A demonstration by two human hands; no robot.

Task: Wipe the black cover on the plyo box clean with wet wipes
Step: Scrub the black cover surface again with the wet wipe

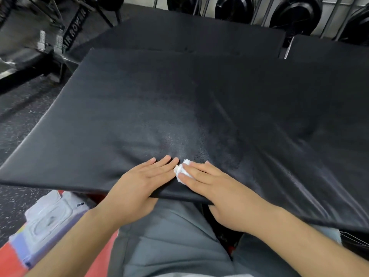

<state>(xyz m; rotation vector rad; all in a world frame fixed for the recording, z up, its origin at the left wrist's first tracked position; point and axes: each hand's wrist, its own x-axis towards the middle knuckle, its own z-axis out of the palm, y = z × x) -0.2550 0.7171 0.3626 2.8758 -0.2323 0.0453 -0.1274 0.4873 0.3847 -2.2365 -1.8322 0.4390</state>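
Just inside the near edge of the black cover, about midway along it, a crumpled white wet wipe lies bunched into a small wad. The right hand rests flat on it. Its fingers are straight and held close together, pressing the wad onto the cover, so that only the wipe's left part shows past the fingertips. The right thumb hangs below the cover's near edge. The left hand lies palm down just beside it, also flat. Its fingers are straight and nearly side by side, with the tips touching or almost touching the wipe's left side. That hand holds nothing, and its thumb is tucked at the cover's edge. The cover is a broad, rectangular sheet of black grained, leather-like material, slightly slack, with shallow creases running out to the right and a dull sheen just beyond the hands. Below its near left corner, on the floor, sits a soft pack of wipes in a colourful wrapper with a pale plastic flip lid. It is blurred, and what it holds does not show. Grey trousers fill the space between the forearms. The floor is dark speckled rubber. Past the far edge lies a second black pad, with round black weight plates racked behind it. A rowing machine stands off the far left corner.
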